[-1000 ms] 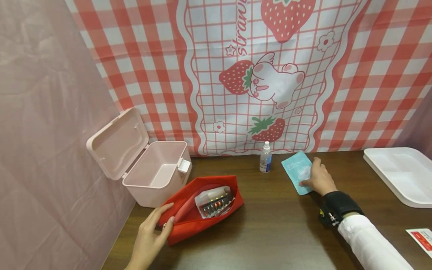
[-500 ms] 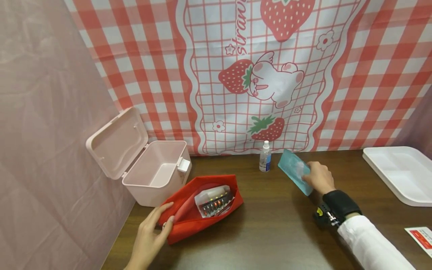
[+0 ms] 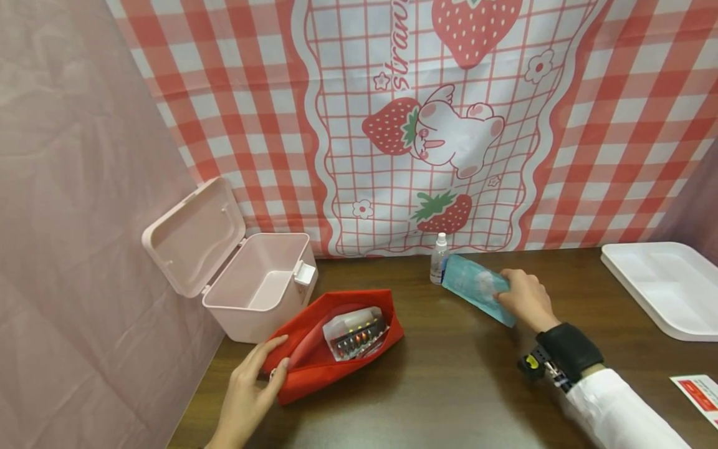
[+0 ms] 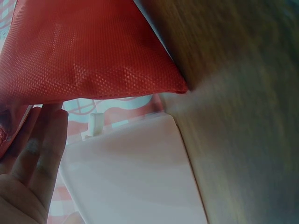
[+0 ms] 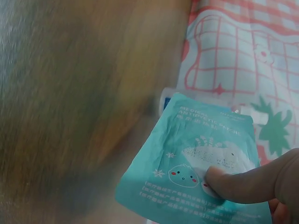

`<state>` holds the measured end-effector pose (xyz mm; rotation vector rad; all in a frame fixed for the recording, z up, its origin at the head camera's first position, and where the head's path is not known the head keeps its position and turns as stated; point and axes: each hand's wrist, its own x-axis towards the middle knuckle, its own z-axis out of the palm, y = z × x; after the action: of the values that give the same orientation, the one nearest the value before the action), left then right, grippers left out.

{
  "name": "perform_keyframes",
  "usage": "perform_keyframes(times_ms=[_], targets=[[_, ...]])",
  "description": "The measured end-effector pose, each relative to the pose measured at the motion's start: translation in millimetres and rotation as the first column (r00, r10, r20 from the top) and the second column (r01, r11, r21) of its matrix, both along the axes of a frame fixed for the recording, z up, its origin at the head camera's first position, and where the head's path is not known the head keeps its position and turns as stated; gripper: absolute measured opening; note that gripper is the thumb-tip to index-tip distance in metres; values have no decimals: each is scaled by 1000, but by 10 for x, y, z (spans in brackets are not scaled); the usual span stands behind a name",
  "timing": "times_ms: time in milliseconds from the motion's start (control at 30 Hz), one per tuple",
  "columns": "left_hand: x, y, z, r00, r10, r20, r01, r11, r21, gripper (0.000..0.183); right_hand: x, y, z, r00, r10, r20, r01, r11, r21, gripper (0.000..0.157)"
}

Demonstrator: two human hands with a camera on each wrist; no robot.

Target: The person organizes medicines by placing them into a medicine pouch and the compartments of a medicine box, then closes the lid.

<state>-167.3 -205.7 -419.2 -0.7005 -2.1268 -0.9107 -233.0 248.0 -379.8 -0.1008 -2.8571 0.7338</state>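
Note:
My right hand [image 3: 527, 299] pinches the lower right end of a teal fever patch packet [image 5: 201, 126], thumb across its printed front. The packet is tilted above the table, and its left end overlaps a small clear spray bottle [image 3: 438, 265] in the head view. My left hand [image 3: 249, 386] holds the left end of an unzipped red pouch [image 3: 314, 380], thumb on the near edge and fingers on the far side. Inside the pouch lies a clear pack of small vials or capsules [image 3: 356, 337]. The left wrist view shows the fingers [image 4: 49, 144] extended against the red fabric.
Behind the pouch stands a pale pink box [image 3: 269, 318] with its lid [image 3: 196, 240] raised. A white divided tray [image 3: 662, 299] lies at the right, a red and white card [image 3: 698, 393] nearer the front. A checked strawberry cloth [image 3: 370, 125] hangs at the back.
My right hand has lifted the teal packet off the table, tilted it and carried it left towards the spray bottle. The left hand and the pouch stay in place.

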Motion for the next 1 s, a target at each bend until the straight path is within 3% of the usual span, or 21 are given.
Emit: perform_keyframes(times_ms=[133, 233, 333, 433, 833, 1000], targets=[[-2, -1, 7, 1000, -10, -8, 10, 1000, 2, 45, 47, -68, 43, 999, 20, -32, -21, 1000, -19, 45], [-7, -3, 8, 1000, -12, -13, 12, 1000, 1, 46, 89, -141, 95, 993, 56, -103, -60, 997, -43, 35], [-16, -7, 3, 1000, -13, -26, 12, 1000, -2, 46, 129, -242, 166, 978, 95, -188, -109, 992, -61, 19], [-24, -13, -2, 999, -16, -41, 16, 1000, -5, 48, 163, -362, 243, 959, 130, -252, -150, 987, -64, 13], [-31, -11, -13, 999, -15, -51, 14, 1000, -7, 49, 382, -740, 545, 909, 238, -342, -270, 962, -47, 18], [-13, -8, -6, 1000, -4, -16, 4, 1000, -9, 45, 487, -878, 660, 881, 273, -385, -323, 944, -70, 25]])
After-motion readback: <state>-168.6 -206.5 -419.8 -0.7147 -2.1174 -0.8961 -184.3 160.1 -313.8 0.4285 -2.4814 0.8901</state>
